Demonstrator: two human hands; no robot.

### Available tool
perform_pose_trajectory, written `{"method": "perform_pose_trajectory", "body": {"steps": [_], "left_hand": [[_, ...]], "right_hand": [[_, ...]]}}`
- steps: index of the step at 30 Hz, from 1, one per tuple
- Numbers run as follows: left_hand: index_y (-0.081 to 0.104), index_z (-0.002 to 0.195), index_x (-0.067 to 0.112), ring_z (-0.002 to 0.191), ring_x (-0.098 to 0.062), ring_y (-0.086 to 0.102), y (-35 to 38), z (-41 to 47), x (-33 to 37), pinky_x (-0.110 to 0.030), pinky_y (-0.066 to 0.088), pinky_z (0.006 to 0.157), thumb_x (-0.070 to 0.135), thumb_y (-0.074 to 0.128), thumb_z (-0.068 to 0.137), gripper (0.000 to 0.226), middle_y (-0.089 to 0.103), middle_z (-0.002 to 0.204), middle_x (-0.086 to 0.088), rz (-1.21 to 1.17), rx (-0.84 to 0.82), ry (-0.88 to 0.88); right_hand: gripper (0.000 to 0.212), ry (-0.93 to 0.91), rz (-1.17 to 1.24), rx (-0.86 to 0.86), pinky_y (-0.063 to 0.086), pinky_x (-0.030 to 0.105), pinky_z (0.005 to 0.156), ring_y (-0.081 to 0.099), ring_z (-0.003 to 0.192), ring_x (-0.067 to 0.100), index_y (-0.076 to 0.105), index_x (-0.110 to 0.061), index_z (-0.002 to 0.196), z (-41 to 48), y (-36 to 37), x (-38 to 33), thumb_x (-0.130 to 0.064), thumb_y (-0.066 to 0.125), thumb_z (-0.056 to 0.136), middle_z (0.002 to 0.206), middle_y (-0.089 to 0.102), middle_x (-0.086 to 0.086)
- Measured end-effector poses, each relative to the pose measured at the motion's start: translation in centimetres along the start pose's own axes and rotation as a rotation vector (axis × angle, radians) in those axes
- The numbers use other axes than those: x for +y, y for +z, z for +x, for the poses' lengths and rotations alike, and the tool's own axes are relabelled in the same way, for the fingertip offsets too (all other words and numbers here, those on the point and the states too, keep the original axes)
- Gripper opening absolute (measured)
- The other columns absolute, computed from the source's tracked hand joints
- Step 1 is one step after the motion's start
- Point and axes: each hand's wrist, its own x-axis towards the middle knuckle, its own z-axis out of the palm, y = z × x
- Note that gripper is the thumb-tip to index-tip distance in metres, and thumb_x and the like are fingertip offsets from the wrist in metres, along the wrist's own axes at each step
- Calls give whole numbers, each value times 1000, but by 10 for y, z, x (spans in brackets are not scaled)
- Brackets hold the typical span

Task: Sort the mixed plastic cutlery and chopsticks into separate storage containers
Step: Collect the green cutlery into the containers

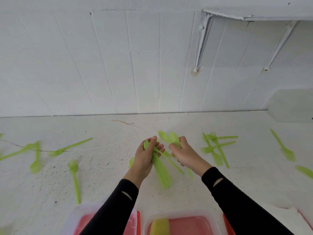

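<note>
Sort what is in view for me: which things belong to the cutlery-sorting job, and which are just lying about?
Job: left hand gripping a green cutlery bundle; right hand holding two green spoons; loose green cutlery scattered on the table; two red-bottomed containers.
Lying about: wall bracket; grey object at the table's far right.

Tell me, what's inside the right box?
A blurry yellow-green thing lies in the box; the sleeve covers the box's right side, so more may hide there.

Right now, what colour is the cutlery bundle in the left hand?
Lime green; the cutlery bundle shows best in the head view.
</note>
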Motion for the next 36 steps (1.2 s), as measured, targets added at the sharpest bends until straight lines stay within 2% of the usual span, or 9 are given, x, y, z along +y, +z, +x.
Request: {"method": "perform_pose_trajectory", "body": {"steps": [2, 6, 11, 13, 17, 23, 26, 33, 36], "left_hand": [[61, 114, 2, 89, -25, 70, 0, 0, 1, -31, 59, 77, 26, 72, 85, 39, 65, 95, -13, 21, -17, 0], [63, 110, 4, 94, -23, 71, 0, -2, 4, -33, 58, 80, 24, 72, 85, 33, 72, 106, -14, 48, -90, -15], [58, 117, 1, 95, -28, 71, -2, -2, 0, -37, 58, 84, 5, 60, 95, 22, 72, 108, -17, 28, -68, -10], [56, 116, -2, 84, -27, 69, 0, -3, 1, -38, 60, 80, 3, 58, 96, 20, 70, 92, -15, -15, -47, -4], [57, 108, 4, 70, -21, 63, 3, -5, 2, -35, 61, 73, 16, 66, 93, 21, 57, 76, -7, -27, -27, -10], [61, 113, 3, 94, -25, 69, -2, -4, 1, -32, 58, 82, 30, 77, 77, 48, 68, 98, -12, 62, -56, 24], [60, 114, 4, 93, -26, 67, -5, -3, 0, -35, 57, 84, 33, 75, 79, 48, 69, 104, -16, 76, -67, 31], [59, 112, 6, 80, -21, 70, -3, -4, 3, -31, 59, 66, 30, 72, 81, 41, 68, 92, -10, 61, -64, 18], [57, 113, 5, 94, -22, 72, -2, -3, 4, -36, 60, 75, 32, 72, 79, 46, 66, 99, -10, 18, -63, 14]], "right_hand": [[7, 19, 58, -39, 31, 22, 47, 36, 53, 10, 46, -21, 92, 0, 0, -3, -27, 46, 95, 76, 45, -3], [32, 23, 121, -138, 37, 24, 43, 45, 48, 14, 58, -11, 84, -3, 3, -4, -38, 52, 100, 68, 54, 1], [31, 22, -54, 14, 46, 25, 53, 53, 57, 12, 66, -17, 99, 1, 3, 1, -40, 46, 102, 76, 59, 0], [32, -4, -245, 106, 42, 26, 58, 55, 66, 11, 55, -17, 111, 1, 0, 3, -45, 43, 101, 80, 58, -3], [25, 23, -121, 49, 34, 29, 59, 45, 61, 14, 34, -23, 116, -1, 0, 2, -39, 41, 98, 70, 43, -4], [17, -216, -210, 84, 37, 9, 55, 47, 67, 1, 58, -22, 108, 0, 8, 4, -18, 43, 101, 89, 52, -12], [24, -273, -277, 63, 36, 1, 63, 48, 78, -9, 60, -18, 120, 0, 11, 7, -18, 44, 103, 99, 56, -15], [26, -341, -303, 9, 40, 14, 75, 55, 84, 6, 66, -23, 124, 3, 16, 12, -26, 53, 101, 108, 61, -1], [28, -270, -197, -62, 43, 16, 77, 54, 85, 4, 64, -29, 126, 4, 20, 12, -29, 52, 101, 108, 53, -5]]}}
